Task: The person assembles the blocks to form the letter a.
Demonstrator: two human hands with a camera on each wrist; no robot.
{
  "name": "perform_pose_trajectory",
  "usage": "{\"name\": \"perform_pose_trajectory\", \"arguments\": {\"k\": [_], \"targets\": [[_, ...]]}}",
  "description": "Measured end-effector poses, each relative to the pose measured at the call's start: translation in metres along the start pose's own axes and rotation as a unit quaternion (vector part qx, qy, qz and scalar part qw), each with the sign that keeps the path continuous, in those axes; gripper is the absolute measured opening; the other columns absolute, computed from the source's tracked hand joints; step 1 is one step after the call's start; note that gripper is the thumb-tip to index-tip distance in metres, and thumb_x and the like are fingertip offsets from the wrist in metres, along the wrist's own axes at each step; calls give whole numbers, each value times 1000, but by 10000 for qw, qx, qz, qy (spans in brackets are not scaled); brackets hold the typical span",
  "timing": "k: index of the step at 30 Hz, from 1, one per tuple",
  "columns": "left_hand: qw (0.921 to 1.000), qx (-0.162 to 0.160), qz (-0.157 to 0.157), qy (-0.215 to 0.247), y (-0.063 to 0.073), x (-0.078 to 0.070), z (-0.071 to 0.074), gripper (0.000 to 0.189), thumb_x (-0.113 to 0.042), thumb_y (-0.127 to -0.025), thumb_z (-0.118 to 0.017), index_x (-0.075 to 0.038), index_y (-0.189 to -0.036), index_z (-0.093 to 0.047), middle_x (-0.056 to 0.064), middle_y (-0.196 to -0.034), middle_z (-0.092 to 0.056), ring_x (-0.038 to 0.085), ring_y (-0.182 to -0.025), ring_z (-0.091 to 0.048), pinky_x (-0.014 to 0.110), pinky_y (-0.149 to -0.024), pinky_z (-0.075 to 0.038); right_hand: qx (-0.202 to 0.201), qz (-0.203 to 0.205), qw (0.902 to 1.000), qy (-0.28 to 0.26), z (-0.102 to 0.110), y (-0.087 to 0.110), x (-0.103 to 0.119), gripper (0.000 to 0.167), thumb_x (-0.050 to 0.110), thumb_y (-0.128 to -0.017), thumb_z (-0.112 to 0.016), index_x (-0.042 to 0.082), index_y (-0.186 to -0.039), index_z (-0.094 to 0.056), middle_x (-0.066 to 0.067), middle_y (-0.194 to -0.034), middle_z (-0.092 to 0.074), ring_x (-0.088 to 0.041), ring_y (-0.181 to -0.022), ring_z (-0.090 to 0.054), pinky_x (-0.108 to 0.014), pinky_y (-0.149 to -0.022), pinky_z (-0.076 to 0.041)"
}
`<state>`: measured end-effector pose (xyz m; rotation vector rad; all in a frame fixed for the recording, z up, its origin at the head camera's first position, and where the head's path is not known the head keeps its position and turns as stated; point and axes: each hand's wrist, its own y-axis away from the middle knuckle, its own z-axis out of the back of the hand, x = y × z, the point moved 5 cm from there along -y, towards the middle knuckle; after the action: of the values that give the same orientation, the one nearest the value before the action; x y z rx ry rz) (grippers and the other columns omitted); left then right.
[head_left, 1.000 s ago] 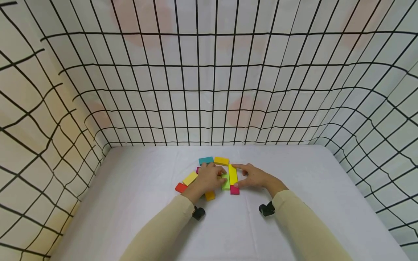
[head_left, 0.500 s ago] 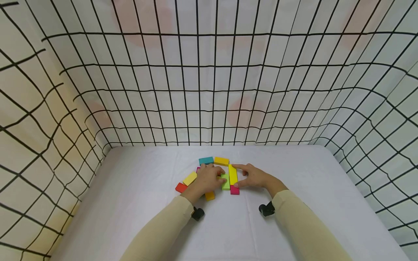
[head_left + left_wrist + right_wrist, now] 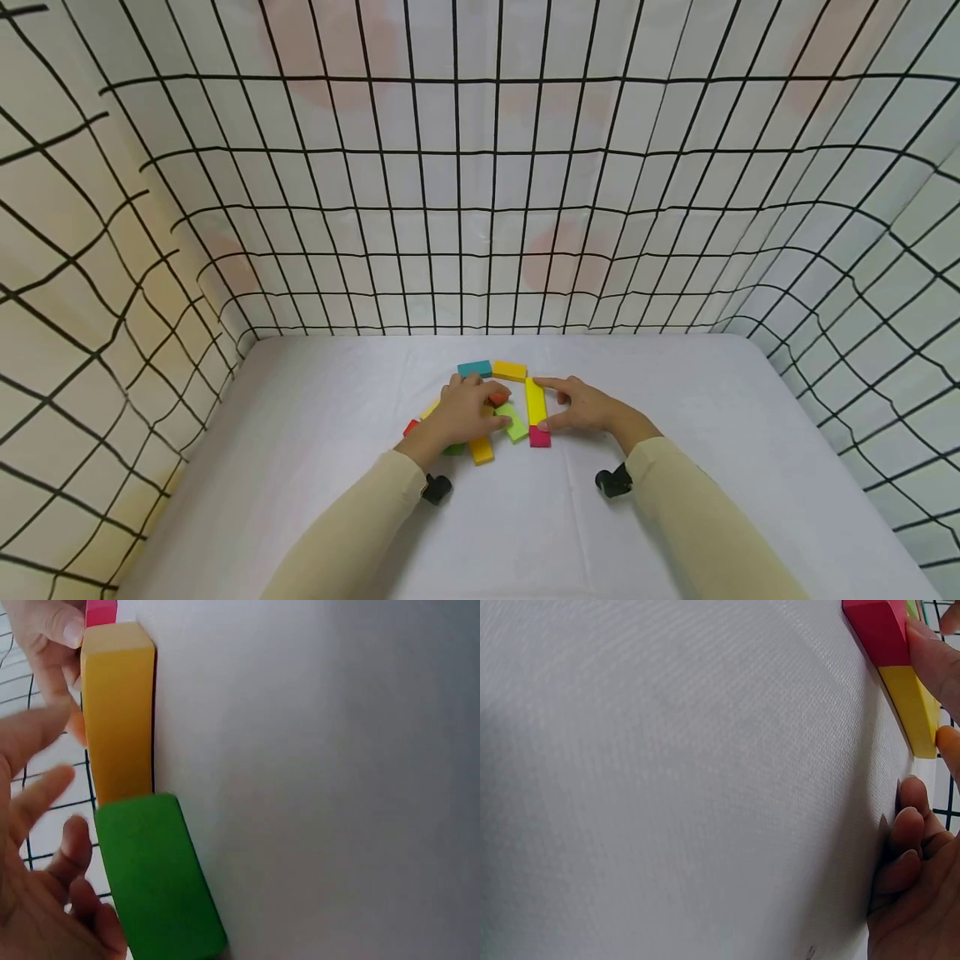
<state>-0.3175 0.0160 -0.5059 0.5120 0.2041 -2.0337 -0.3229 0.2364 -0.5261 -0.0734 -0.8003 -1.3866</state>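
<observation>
In the head view my left hand (image 3: 461, 410) lies low over a cluster of blocks, its thumb by a lime-green block (image 3: 513, 423) and a finger near an orange-red block (image 3: 498, 399). The left wrist view shows its fingers apart, beside a yellow-orange block (image 3: 120, 727) and a green block (image 3: 161, 877). My right hand (image 3: 588, 406) spans a yellow block (image 3: 536, 402), index fingertip at its far end and thumb by its joint with a magenta block (image 3: 539, 437). The right wrist view shows the thumb touching the magenta block (image 3: 877, 630). The left hand hides several blocks.
A teal block (image 3: 474, 367) and another yellow block (image 3: 509, 371) lie end to end behind the hands. A bit of red block (image 3: 410, 427) shows left of the left wrist. Black netting (image 3: 491, 208) over white cloth stands around the table (image 3: 645, 542).
The left hand has shifted slightly left and nearer. The lime-green block has turned askew, away from the yellow one, and the orange-red block has come into sight. The right hand stays still.
</observation>
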Motion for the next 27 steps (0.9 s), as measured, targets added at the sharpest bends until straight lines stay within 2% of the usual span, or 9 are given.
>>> {"name": "perform_pose_trajectory", "arguments": {"k": [3,6,15,27], "targets": [[9993,322,-166,-56,1,1,-2,50,-55,-89,-71,-38,-136,-64,-1,-112,-56,22,-104,-42,37,-87,-37,-2,27,10000,48,1,1,0,93,56,-75,-85,41,-155,-40,-7,-119,-52,-25,-109,-50,-45,-92,-49],[9987,468,-180,-136,2,1,-2,49,-55,-88,-72,-39,-134,-66,-1,-110,-56,22,-104,-41,37,-88,-37,-5,59,10000,68,1,1,0,93,56,-75,-85,40,-155,-40,-7,-118,-52,-25,-109,-50,-44,-91,-48],[9991,419,-91,51,8,2,-1,39,-49,-84,-79,-31,-117,-70,0,-119,-63,26,-115,-43,42,-94,-39,11,-73,10000,-10,0,1,0,93,54,-75,-86,40,-155,-41,-8,-119,-52,-26,-109,-50,-46,-92,-51],[9991,353,-22,220,16,2,2,28,-46,-86,-78,-28,-105,-70,-2,-109,-63,32,-122,-43,47,-98,-39,13,-69,10000,-6,0,-1,-1,94,56,-74,-85,41,-155,-40,-8,-123,-53,-26,-112,-50,-48,-96,-51]]}}
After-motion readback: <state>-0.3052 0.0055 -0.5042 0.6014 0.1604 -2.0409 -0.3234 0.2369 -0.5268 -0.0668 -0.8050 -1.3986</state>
